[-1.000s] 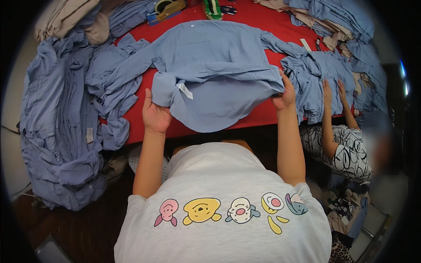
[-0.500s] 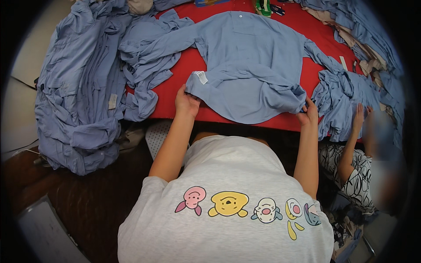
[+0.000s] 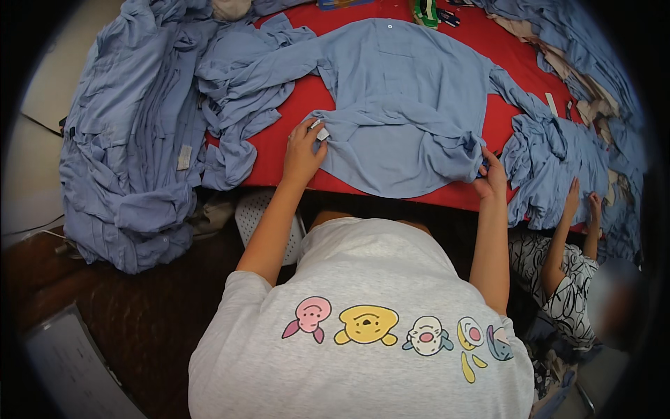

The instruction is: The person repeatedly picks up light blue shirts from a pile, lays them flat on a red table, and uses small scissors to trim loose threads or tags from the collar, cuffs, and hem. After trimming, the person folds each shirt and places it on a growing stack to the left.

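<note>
A light blue shirt (image 3: 412, 77) lies spread over the red table, its sleeves out to both sides. Its lower hem is turned up and curves toward me at the front edge. My left hand (image 3: 304, 152) is closed on the left corner of the hem, fingers over the cloth beside a white label (image 3: 322, 133). At the right end of the hem my right hand (image 3: 493, 177) grips the cloth with thumb and fingers. A small dark blue thing (image 3: 483, 168) shows between those fingers; its kind is hidden.
A tall heap of blue shirts (image 3: 132, 140) hangs over the table's left side, with more crumpled blue garments (image 3: 241, 91) beside it. Rumpled blue cloth (image 3: 551, 153) lies to the right, near another person's hands (image 3: 572, 201). A green item (image 3: 425, 12) sits at the far edge.
My left hand has turned over from palm-up under the hem corner to fingers on top, by the label. The right hand stays at its end of the hem. The other person's hands have moved slightly.
</note>
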A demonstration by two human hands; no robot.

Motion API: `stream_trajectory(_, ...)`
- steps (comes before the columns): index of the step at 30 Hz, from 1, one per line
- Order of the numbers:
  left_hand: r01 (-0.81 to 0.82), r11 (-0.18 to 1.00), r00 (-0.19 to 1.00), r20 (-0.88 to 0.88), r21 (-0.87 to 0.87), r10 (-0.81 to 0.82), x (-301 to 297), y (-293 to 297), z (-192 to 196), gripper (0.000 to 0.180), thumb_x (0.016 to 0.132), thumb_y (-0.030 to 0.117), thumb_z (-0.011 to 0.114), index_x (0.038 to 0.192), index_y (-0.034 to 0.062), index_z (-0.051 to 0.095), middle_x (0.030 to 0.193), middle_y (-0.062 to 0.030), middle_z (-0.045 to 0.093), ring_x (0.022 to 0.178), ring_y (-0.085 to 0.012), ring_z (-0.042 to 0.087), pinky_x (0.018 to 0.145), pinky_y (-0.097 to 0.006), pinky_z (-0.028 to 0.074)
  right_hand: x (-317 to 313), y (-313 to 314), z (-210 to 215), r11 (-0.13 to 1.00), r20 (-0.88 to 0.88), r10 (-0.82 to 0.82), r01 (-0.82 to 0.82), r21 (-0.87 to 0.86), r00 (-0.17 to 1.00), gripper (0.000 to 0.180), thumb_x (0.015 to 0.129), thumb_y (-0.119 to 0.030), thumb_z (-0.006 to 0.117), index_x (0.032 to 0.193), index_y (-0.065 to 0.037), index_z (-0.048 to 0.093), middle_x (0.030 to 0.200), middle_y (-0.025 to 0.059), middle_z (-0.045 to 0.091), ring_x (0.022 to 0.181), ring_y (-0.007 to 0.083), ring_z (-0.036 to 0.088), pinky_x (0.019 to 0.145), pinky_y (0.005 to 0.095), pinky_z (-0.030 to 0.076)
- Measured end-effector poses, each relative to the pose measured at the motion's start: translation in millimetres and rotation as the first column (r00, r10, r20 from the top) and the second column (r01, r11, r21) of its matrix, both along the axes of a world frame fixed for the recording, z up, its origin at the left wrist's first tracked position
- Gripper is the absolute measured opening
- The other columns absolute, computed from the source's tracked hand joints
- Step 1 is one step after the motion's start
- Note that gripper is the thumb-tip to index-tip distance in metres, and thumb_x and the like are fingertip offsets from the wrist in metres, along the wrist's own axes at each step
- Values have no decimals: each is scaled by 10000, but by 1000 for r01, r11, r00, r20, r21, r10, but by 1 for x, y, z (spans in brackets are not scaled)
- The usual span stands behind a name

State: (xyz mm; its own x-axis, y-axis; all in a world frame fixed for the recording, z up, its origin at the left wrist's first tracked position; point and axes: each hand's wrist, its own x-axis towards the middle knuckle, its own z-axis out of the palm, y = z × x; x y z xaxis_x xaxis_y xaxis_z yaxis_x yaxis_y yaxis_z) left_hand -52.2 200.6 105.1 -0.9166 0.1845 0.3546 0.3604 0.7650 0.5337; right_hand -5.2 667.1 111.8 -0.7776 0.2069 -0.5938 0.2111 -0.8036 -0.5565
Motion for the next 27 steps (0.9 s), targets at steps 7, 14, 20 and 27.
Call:
stream_trajectory(7, -416, 785, 791, 608, 459, 64, -25, -23, -15, 283, 985, 247, 691, 1156, 23, 718, 1008, -73, 729, 968, -209, 683, 910, -324, 522, 0, -5, 28, 999, 9, -49, 50, -9, 999, 64, 970, -85, 648, 1000, -30, 661, 815, -18, 641, 491, 64, 364, 506, 191, 366)
stream_trajectory(14, -494, 207, 817, 533, 844, -220, -14, -9, 19, 361, 1041, 308, 633, 1123, -39, 691, 1018, -108, 731, 910, -162, 682, 847, -288, 536, 9, 12, 24, 994, 22, -109, 110, -25, 994, 44, 971, -84, 645, 985, -43, 651, 765, -48, 587, 503, 64, 336, 589, 216, 419)
stream_trajectory(20, -551, 188, 784, 581, 813, -216, -15, -10, 15, 349, 1035, 301, 640, 1139, -29, 677, 1002, -98, 729, 881, -154, 683, 812, -286, 545, 7, 2, 26, 999, -56, -21, 20, -33, 998, 71, 966, -78, 647, 1035, -75, 658, 788, -50, 607, 502, 59, 345, 570, 196, 390)
stream_trajectory(27, -549, 157, 800, 570, 821, -186, -14, -12, 9, 320, 1027, 292, 654, 1110, -16, 689, 985, -87, 728, 839, -136, 674, 767, -279, 540, 1, -3, 24, 1000, -54, -16, 15, -23, 998, 110, 952, -53, 653, 1059, -76, 663, 866, -32, 665, 500, 54, 359, 523, 176, 349)
